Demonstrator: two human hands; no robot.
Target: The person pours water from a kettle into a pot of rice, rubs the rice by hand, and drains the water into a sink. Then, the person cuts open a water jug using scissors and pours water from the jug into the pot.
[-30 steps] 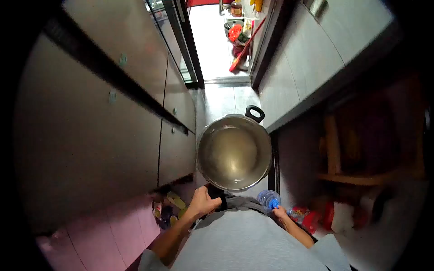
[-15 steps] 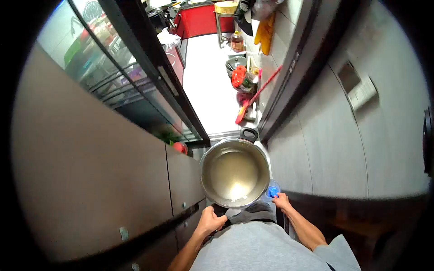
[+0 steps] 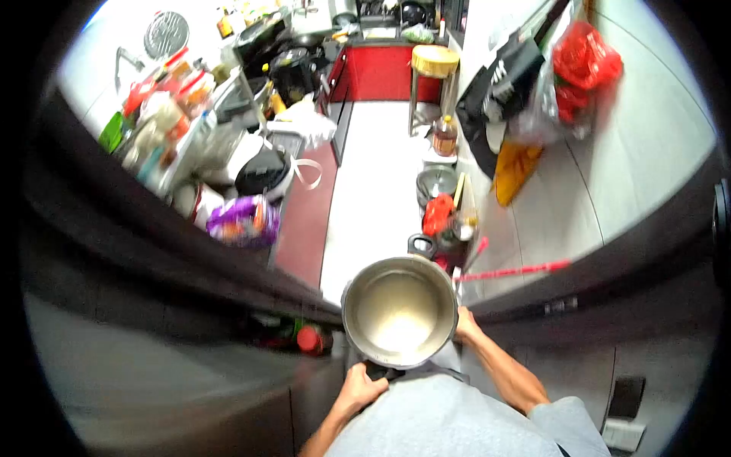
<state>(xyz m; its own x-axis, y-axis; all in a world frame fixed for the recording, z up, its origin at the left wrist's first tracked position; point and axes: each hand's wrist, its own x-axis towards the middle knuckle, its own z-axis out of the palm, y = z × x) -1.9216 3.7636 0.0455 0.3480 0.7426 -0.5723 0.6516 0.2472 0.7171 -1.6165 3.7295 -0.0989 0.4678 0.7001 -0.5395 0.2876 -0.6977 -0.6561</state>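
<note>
A round metal cooking pot (image 3: 363, 312) is in front of my body, its inside facing up, with pale, shiny liquid or a reflection at the bottom. A short black handle (image 3: 422, 245) sticks out on its far side. My left hand (image 3: 362, 389) is closed around the dark handle (image 3: 378, 371) at the pot's near edge. At the pot's right side, my right hand (image 3: 465, 326) has its fingers curled and partly hidden behind the rim. What it holds cannot be made out.
Ahead is a narrow kitchen floor (image 3: 371, 183). Along the left runs a cluttered counter with a purple packet (image 3: 244, 222). On the right stand an oil bottle (image 3: 445, 137), a stool (image 3: 435, 62) and a pink-red stick (image 3: 518, 271). Bags and a yellow glove (image 3: 516, 171) hang on the wall.
I have moved forward into the kitchen doorway with the pot. My right hand has shifted up beside the pot, and the clear thing with blue in it no longer shows.
</note>
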